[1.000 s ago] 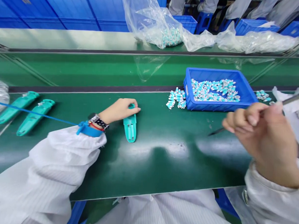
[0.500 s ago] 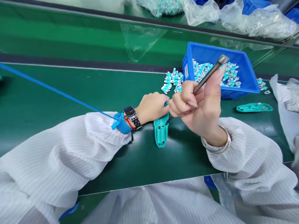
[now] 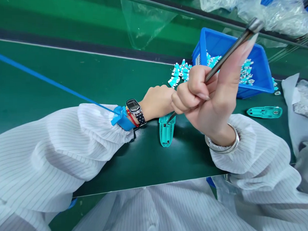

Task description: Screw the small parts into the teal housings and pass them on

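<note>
Left hand point(image 3: 155, 102): curled closed over the upper end of the teal plastic housing point(image 3: 166, 132)
Right hand point(image 3: 207, 100): closed in a fist around a pointed metal tool point(image 3: 230, 49), its tip at the housing's upper end
Housing position: flat on the green conveyor belt point(image 3: 56, 81), under both hands
Blue plastic bin point(image 3: 262, 65): beyond the right hand, full of small teal parts point(image 3: 177, 76), with more piled just left of it
Right side: 1 teal casing piece point(image 3: 264, 112) on the belt, well apart from the hands
Left wrist: a wristwatch point(image 3: 134, 107) and a blue cuff strap point(image 3: 122, 118)
</note>
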A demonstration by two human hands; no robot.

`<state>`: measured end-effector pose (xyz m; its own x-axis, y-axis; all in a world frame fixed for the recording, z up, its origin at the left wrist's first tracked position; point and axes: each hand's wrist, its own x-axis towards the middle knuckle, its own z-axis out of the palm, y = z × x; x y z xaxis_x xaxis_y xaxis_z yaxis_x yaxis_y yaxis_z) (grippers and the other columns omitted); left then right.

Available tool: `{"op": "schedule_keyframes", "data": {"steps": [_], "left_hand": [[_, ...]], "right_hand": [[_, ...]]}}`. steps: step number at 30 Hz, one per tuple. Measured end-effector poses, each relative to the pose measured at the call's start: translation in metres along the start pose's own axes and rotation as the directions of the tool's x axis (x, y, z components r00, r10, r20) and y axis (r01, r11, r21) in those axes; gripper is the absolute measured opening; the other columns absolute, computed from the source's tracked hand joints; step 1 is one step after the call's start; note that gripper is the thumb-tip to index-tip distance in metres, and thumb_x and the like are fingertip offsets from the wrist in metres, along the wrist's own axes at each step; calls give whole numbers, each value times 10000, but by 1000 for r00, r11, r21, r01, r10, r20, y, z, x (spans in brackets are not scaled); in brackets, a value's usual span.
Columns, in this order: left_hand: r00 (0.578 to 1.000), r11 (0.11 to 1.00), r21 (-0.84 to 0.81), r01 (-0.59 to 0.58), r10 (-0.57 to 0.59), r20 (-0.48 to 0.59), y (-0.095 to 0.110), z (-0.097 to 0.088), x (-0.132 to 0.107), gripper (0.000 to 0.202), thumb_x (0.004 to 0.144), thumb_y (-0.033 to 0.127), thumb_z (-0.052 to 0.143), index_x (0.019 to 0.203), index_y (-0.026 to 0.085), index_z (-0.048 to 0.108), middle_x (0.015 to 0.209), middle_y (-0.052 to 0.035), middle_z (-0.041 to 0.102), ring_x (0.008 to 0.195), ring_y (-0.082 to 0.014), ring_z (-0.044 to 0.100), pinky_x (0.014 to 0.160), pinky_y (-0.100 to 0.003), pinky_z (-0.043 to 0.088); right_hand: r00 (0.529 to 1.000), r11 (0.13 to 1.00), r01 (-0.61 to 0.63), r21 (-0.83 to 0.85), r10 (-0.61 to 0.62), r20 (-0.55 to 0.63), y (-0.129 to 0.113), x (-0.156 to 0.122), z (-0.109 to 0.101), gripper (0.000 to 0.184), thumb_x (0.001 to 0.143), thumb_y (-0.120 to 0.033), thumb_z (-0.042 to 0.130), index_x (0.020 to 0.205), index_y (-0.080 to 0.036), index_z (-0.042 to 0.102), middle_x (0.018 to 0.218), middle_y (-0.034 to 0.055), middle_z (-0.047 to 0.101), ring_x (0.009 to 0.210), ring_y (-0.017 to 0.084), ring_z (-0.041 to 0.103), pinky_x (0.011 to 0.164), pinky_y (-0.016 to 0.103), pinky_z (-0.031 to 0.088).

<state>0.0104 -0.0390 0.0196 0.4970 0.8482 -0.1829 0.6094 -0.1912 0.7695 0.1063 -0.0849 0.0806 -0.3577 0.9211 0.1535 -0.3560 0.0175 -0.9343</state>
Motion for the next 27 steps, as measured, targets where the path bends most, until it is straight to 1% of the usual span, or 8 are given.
{"op": "schedule_keyframes", "data": {"steps": [3, 6, 9, 15, 17, 19, 21, 27], "left_hand": [[1000, 996, 90, -14, 14, 1, -1, 1, 0, 331, 800, 425, 509, 833, 108, 601, 831, -46, 578, 1089, -325, 527, 793, -314, 407], [1000, 983, 183, -12, 11, 7, -3, 1, 0, 334, 816, 422, 482, 797, 107, 592, 850, -51, 592, 1049, -300, 551, 766, -292, 412], [999, 969, 248, 2, 8, -39, -6, 3, 1, 304, 816, 392, 483, 798, 108, 589, 893, -66, 605, 1037, -292, 553, 773, -303, 414], [994, 966, 257, -21, 47, -95, -7, 5, 3, 271, 831, 324, 459, 896, 98, 594, 928, -94, 614, 1026, -291, 548, 799, -331, 406], [994, 964, 266, -18, 46, -97, -6, 5, 3, 251, 821, 316, 479, 899, 106, 594, 914, -89, 619, 1006, -285, 555, 803, -334, 404], [994, 958, 285, -24, 53, -95, -4, 4, 2, 227, 814, 307, 493, 878, 115, 596, 907, -86, 625, 992, -278, 559, 812, -334, 401], [994, 951, 307, -35, 64, -86, -4, 3, 2, 218, 817, 303, 489, 853, 118, 598, 911, -89, 628, 990, -276, 560, 822, -335, 397], [996, 940, 339, -39, 65, -66, -7, 2, 2, 248, 825, 322, 477, 825, 101, 590, 929, -94, 629, 1011, -281, 563, 835, -329, 402]], "right_hand": [[1000, 1000, 11, -15, -11, -12, 1, -2, 0, 585, 964, -439, -21, 474, -183, 170, 452, -53, 54, 379, 65, 72, 378, 207, 133], [999, 997, -15, -75, 12, -35, 1, -4, -1, 580, 955, -517, 97, 485, -184, 171, 460, -52, 63, 394, 68, 64, 381, 213, 155], [994, 992, -42, -115, 30, -100, -2, -4, -1, 601, 936, -570, 110, 474, -191, 178, 461, -47, 60, 390, 76, 76, 375, 224, 170], [995, 987, -37, -156, 22, -98, -13, -2, 1, 685, 801, -755, 305, 466, -178, 148, 477, -57, 37, 363, 49, 67, 359, 216, 111], [990, 984, -55, -168, 31, -139, -14, -3, 0, 675, 830, -735, 259, 461, -180, 149, 480, -57, 30, 366, 53, 61, 357, 216, 113], [984, 984, -72, -161, 43, -173, -12, -4, -1, 643, 908, -636, 112, 456, -179, 143, 472, -49, 27, 367, 66, 69, 363, 218, 128], [987, 988, -68, -137, 47, -152, -8, -5, -3, 616, 941, -536, 1, 461, -174, 132, 455, -41, 31, 366, 74, 76, 373, 218, 142], [999, 999, 50, 8, -50, -8, 1, -4, -11, 578, 966, -498, 120, 486, -181, 170, 447, -53, 58, 367, 59, 74, 376, 202, 131]]}}
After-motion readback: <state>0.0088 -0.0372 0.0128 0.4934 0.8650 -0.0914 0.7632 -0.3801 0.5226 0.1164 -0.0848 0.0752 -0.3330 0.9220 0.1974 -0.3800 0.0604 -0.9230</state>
